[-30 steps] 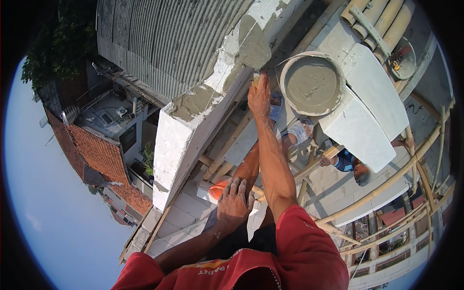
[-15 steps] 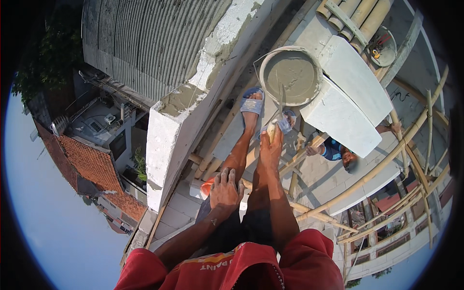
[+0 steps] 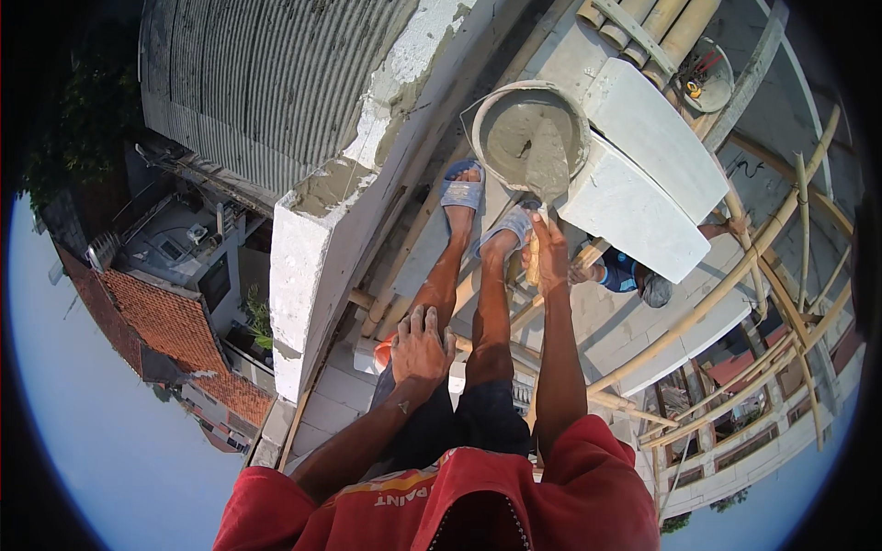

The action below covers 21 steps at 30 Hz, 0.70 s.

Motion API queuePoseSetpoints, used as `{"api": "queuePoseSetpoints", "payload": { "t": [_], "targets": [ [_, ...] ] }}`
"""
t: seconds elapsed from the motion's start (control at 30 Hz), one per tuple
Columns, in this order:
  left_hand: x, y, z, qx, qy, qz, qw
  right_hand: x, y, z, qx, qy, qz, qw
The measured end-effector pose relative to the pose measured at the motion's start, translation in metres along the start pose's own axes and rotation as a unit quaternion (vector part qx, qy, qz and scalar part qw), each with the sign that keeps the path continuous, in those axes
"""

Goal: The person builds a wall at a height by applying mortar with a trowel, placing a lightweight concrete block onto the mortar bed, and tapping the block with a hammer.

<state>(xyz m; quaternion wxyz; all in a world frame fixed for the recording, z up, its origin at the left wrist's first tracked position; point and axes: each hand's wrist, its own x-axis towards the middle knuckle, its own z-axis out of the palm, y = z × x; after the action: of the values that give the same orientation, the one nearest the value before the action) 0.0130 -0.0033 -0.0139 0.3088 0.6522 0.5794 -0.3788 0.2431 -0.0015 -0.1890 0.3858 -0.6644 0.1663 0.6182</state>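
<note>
My right hand [image 3: 549, 257] is closed round the wooden handle of a trowel [image 3: 548, 165]. Grey wet mortar covers the trowel's blade, which lies flat over the near right part of a round bucket [image 3: 480, 124]. More mortar [image 3: 508, 138] fills the bucket, with a small hollow in its surface. My left hand [image 3: 422, 352] rests on my left leg near the knee, fingers spread, holding nothing. Mortar smears its fingers. Left of my feet runs a white block wall [image 3: 308, 241], with mortar [image 3: 333, 186] spread on its top.
Two white blocks [image 3: 634, 207] lie right of the bucket. Below them another person [image 3: 634, 275] is among bamboo scaffold poles [image 3: 707, 326]. A second bucket [image 3: 712, 78] with tools stands at the far right. Beyond the wall are a corrugated roof [image 3: 257, 83] and a drop to tiled roofs [image 3: 161, 317].
My right hand has moved right, and the trowel has come up from the mortar with a load on its blade. My left hand stays on my leg.
</note>
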Motion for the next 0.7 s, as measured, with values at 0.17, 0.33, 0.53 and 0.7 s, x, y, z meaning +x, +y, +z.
{"api": "queuePoseSetpoints", "payload": {
  "t": [0.17, 0.33, 0.53, 0.7],
  "targets": [
    [0.004, 0.004, 0.002, 0.009, -0.016, 0.006, 1.000, 0.003, 0.008, -0.009, 0.040, -0.101, -0.050, 0.993],
    [0.000, -0.005, 0.003, -0.012, -0.018, -0.012, 1.000, 0.040, -0.058, 0.070, 0.027, -0.142, -0.242, 0.959],
    [0.000, -0.004, 0.009, -0.015, -0.028, -0.015, 0.999, 0.154, -0.141, 0.140, -0.280, 0.046, -0.559, 0.779],
    [0.000, -0.011, 0.021, -0.018, -0.024, -0.012, 0.999, 0.139, -0.107, 0.154, -0.334, 0.087, -0.546, 0.763]
  ]
}}
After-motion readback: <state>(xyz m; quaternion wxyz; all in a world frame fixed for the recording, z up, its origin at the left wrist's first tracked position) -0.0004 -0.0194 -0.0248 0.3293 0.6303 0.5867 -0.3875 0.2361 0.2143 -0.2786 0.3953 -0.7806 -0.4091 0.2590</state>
